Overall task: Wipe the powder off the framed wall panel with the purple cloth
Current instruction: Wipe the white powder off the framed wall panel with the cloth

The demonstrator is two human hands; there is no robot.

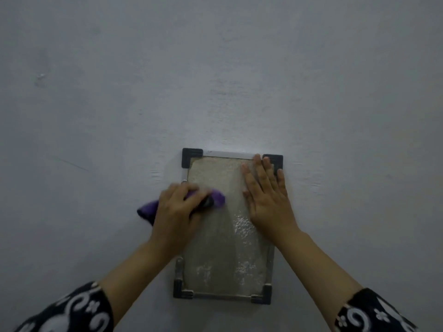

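On the grey wall (119, 92) hangs the framed wall panel (215, 178), stiff and likely fragile, powder (242, 226) clinging low. The right hand (266, 200) presses flat, fingers straight, steadying it. The left hand (177, 212) grips the bunched purple cloth (217, 197), soft and light, against the panel's left side.

Two hands on a framed wall panel, one with a purple cloth

The framed wall panel (215, 236) hangs on a grey wall (215, 68), with dark corner pieces and white powder (242, 226) on its lower half. The left hand (177, 212) grips the bunched purple cloth (217, 198) against the panel at 9 o'clock; one end of the cloth sticks out past the frame. The right hand (266, 197) lies flat, fingers straight, at 1 o'clock, touching the top right corner piece.
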